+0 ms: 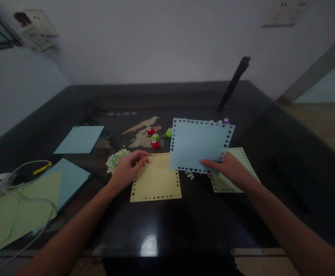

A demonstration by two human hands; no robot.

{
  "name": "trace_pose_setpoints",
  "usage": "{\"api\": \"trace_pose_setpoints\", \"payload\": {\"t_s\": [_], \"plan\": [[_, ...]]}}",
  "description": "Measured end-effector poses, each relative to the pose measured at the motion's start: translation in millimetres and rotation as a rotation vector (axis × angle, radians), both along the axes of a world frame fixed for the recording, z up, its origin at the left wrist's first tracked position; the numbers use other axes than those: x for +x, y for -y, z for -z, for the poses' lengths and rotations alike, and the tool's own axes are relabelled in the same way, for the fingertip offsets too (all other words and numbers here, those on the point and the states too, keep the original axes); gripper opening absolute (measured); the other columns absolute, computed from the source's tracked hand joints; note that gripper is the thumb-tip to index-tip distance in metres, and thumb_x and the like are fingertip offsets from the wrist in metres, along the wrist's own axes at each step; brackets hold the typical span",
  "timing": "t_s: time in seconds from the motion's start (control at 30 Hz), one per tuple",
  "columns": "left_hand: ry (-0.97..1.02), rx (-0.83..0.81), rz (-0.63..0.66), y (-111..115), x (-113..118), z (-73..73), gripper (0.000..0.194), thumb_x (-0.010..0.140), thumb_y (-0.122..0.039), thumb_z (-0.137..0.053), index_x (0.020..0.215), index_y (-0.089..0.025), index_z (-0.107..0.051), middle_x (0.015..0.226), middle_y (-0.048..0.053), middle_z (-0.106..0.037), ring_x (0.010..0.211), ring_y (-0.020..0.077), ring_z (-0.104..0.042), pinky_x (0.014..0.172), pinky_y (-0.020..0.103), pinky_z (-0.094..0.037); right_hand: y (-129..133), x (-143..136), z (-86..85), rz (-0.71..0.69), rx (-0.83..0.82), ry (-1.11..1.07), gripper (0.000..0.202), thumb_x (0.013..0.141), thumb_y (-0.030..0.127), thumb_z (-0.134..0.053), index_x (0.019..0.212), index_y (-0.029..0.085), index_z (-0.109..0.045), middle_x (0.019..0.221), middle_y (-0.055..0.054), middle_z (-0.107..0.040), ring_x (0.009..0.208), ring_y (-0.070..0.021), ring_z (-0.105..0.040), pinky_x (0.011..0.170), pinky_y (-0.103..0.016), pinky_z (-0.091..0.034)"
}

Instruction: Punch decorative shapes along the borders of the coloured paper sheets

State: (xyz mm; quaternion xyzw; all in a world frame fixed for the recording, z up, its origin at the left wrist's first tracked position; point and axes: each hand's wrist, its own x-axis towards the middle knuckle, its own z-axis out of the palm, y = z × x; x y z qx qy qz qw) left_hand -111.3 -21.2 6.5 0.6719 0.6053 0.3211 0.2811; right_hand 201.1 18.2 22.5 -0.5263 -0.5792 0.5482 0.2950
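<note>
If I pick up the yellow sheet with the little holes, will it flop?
The yellow sheet looks paper-thin, so it's probably light. It may flop only a little: the blue sheet looks flat in the right hand. Pushed, it might slide on the shiny table.

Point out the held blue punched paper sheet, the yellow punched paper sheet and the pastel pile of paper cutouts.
Held blue punched paper sheet [199,143], head view, middle of face.
Yellow punched paper sheet [157,181], head view, bare middle.
Pastel paper cutout pile [116,158], head view, visible middle.
</note>
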Motion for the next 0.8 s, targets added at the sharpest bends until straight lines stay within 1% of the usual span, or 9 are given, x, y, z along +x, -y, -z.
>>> {"api": "trace_pose_setpoints", "payload": {"t_s": [0.07,0.17,0.23,0.4,0.53,0.67,0.8], "plan": [[-0.089,0.046,-0.004,-3,1,-3.6,0.022,0.087,-0.035,-0.051,0.094,-0.019,-0.064,0.079,0.003,-0.071,0.069,0.0178,-0.064,0.063,0.027,-0.047,1,7,1.9,0.035,-0.001,-0.009,0.038,0.067,0.039,-0.074,0.099,0.020,-0.066,0.099,-0.008,-0.074,0.088,-0.0268,-0.070,0.083,-0.047,-0.055],[-0.182,0.107,0.006,-10,4,-10.8,0.020,0.087,-0.032,-0.051,0.094,-0.019,-0.065,0.088,0.004,-0.072,0.076,0.0192,-0.065,0.071,0.029,-0.049,0,14,4.7,0.088,0.002,-0.050,0.037,0.067,0.035,-0.074,0.100,0.020,-0.065,0.100,-0.008,-0.074,0.088,-0.0276,-0.070,0.082,-0.048,-0.056],[-0.209,0.144,0.010,-18,7,-15.6,0.020,0.086,-0.030,-0.052,0.095,-0.019,-0.065,0.093,0.005,-0.072,0.081,0.0197,-0.065,0.076,0.031,-0.049,-2,17,6.1,0.098,0.003,-0.063,0.035,0.067,0.035,-0.074,0.098,0.020,-0.065,0.099,-0.008,-0.074,0.087,-0.0276,-0.070,0.082,-0.049,-0.056],[-0.237,0.228,-0.030,-44,9,-21.5,0.019,0.085,-0.024,-0.052,0.097,-0.016,-0.064,0.098,0.008,-0.070,0.082,0.0183,-0.064,0.078,0.031,-0.049,-6,27,9.3,0.108,0.038,-0.074,0.036,0.068,0.038,-0.073,0.099,0.020,-0.066,0.103,-0.009,-0.073,0.088,-0.0281,-0.069,0.081,-0.049,-0.056],[-0.235,0.237,-0.072,-65,7,-20.0,0.021,0.083,-0.023,-0.052,0.098,-0.017,-0.065,0.101,0.008,-0.069,0.084,0.0180,-0.063,0.077,0.030,-0.049,-7,32,9.0,0.107,0.064,-0.069,0.037,0.070,0.040,-0.073,0.099,0.019,-0.067,0.101,-0.010,-0.073,0.088,-0.0280,-0.070,0.081,-0.048,-0.056],[-0.254,0.226,-0.112,-81,2,-15.9,0.020,0.082,-0.024,-0.052,0.095,-0.017,-0.065,0.100,0.008,-0.069,0.086,0.0191,-0.062,0.077,0.031,-0.048,-7,34,6.6,0.123,0.095,-0.049,0.034,0.070,0.039,-0.072,0.097,0.019,-0.069,0.100,-0.009,-0.073,0.091,-0.0283,-0.069,0.084,-0.048,-0.055],[-0.309,0.208,-0.149,-93,-9,-7.5,0.020,0.081,-0.022,-0.051,0.095,-0.016,-0.065,0.098,0.010,-0.068,0.084,0.0197,-0.061,0.074,0.032,-0.047,-9,36,7.7,0.161,0.090,-0.003,0.035,0.070,0.042,-0.071,0.096,0.019,-0.069,0.098,-0.011,-0.074,0.084,-0.0293,-0.070,0.078,-0.049,-0.057]]}}
